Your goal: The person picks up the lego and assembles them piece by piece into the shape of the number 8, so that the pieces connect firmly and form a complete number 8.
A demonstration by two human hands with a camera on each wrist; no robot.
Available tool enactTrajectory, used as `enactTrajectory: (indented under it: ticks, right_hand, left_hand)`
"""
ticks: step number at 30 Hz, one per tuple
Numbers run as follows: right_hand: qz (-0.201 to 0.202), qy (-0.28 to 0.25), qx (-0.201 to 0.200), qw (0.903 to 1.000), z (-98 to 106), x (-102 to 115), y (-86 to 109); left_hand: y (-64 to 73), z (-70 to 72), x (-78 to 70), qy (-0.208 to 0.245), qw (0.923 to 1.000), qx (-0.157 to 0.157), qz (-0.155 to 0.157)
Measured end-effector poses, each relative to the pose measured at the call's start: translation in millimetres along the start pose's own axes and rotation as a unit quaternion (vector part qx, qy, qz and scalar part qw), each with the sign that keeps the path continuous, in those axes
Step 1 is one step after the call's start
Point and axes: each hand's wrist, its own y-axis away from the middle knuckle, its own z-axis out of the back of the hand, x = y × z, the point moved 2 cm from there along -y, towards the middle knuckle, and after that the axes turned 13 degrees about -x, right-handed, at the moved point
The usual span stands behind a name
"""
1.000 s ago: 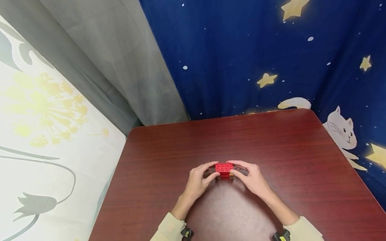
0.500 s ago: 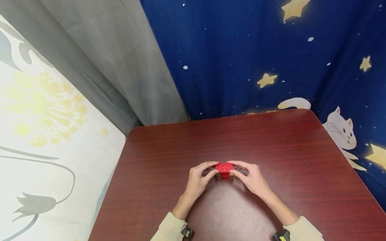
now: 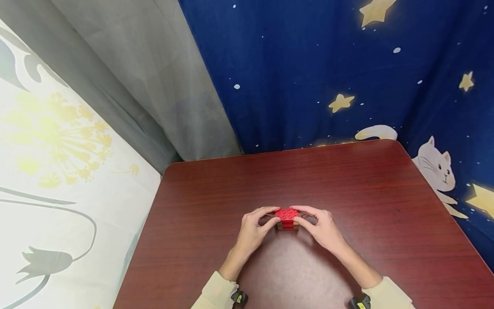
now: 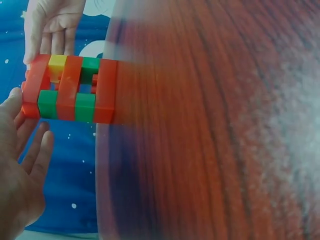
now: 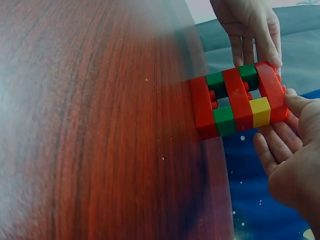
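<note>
A small tower of toy building blocks (image 3: pixel 287 214) stands on the table. Three long red bricks make its layers, and the studded top red brick (image 4: pixel 35 87) faces up at the head camera. Between the layers sit small green bricks (image 5: pixel 224 120) and one yellow brick (image 5: pixel 260 112), with gaps between them. My left hand (image 3: pixel 251 231) pinches the top red brick at its left end, thumb in front and fingers behind. At the right end, my right hand (image 3: pixel 325 230) holds the same brick in a matching pinch. The fingertips cover the brick's corners.
The dark red wooden table (image 3: pixel 216 193) has rounded far corners. Behind it hangs a blue curtain (image 3: pixel 293 77) with stars and a cat. A grey curtain (image 3: pixel 154 86) and a white patterned one (image 3: pixel 69 223) hang on the left.
Half a second to a second ago, the left thumb sat marginally lower at the brick. Otherwise both hands and the tower stay in place.
</note>
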Motion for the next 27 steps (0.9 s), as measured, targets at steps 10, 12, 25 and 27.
enactTrajectory:
  ticks: [10,12,25,27]
  right_hand:
    - [0.020,-0.005,-0.017,0.9997,-3.4,-5.0,2.5]
    - [0.021,-0.009,-0.016,0.9996,-3.9,-5.4,2.6]
    - [0.017,-0.002,-0.010,0.9998,-3.1,-5.8,1.4]
    - [0.021,-0.010,-0.012,0.9997,-3.6,-5.9,1.9]
  left_hand:
    - [5.8,-4.7,2.4,0.048,0.9985,-0.014,0.023]
    - [6.2,-5.0,3.1,0.045,0.9986,-0.015,0.022]
    - [3.9,-2.7,0.4,0.025,0.9993,0.000,0.030]
    - [4.3,-3.3,0.6,0.022,0.9994,-0.002,0.026]
